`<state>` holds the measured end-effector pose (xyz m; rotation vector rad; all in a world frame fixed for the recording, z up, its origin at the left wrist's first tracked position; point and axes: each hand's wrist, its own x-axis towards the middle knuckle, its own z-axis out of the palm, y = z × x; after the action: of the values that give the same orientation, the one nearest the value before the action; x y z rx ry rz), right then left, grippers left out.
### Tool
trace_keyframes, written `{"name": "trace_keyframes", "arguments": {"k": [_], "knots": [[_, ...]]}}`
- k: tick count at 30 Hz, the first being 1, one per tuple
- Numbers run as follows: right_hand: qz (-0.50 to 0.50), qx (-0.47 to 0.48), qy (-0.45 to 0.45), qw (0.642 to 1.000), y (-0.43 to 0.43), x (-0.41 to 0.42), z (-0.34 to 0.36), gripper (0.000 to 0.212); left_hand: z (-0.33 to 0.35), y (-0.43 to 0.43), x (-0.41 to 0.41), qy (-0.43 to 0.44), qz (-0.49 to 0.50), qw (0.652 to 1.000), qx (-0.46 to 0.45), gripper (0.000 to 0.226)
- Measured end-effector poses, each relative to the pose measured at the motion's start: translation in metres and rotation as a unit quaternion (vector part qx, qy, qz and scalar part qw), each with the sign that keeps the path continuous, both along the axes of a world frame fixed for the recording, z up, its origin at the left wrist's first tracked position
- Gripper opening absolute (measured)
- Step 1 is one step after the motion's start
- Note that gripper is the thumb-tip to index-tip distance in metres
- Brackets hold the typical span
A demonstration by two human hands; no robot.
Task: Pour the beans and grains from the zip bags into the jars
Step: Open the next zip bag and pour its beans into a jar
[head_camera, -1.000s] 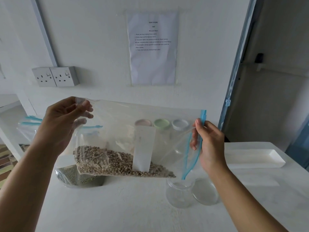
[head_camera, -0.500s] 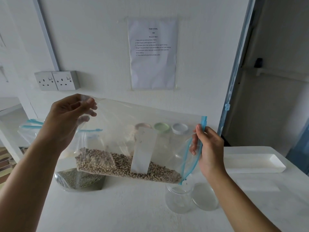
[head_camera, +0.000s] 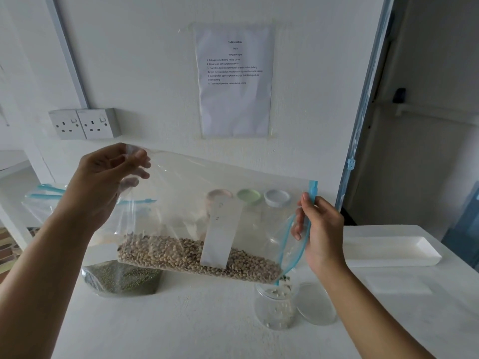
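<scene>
Centre frame, a zip bag (head_camera: 197, 203) hangs over the table (head_camera: 181, 327), its lower right corner above an open jar (head_camera: 274, 307). A lid (head_camera: 316, 304) lies just right of the jar, three capped jars (head_camera: 248, 196) stand behind the zip bag, and another bag (head_camera: 121, 278) sits lower left.

A printed sheet (head_camera: 234, 81) hangs on the white wall at upper centre, a double socket (head_camera: 84, 123) at left, a blue door frame (head_camera: 368, 99) at right, and a white tray (head_camera: 391, 251) lies on the white table (head_camera: 181, 327) at right.

Soft, even daylight; edges bowed, falling beans perhaps blurred.
</scene>
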<state>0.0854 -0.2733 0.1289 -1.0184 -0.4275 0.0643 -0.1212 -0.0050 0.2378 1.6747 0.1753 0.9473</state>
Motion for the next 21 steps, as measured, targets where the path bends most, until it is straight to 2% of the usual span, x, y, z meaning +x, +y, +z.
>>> {"name": "trace_keyframes", "arguments": {"k": [5, 21], "knots": [[-0.001, -0.003, -0.002, 1.0, 0.002, 0.0008, 0.0009, 0.028, 0.0004, 0.0024, 0.0005, -0.001, 0.006, 1.0, 0.002, 0.011], [-0.013, -0.006, -0.007, 1.0, 0.0015, 0.0036, 0.0007, 0.029, 0.0081, 0.0012, 0.0081, -0.001, 0.002, 1.0, 0.011, 0.016]]}}
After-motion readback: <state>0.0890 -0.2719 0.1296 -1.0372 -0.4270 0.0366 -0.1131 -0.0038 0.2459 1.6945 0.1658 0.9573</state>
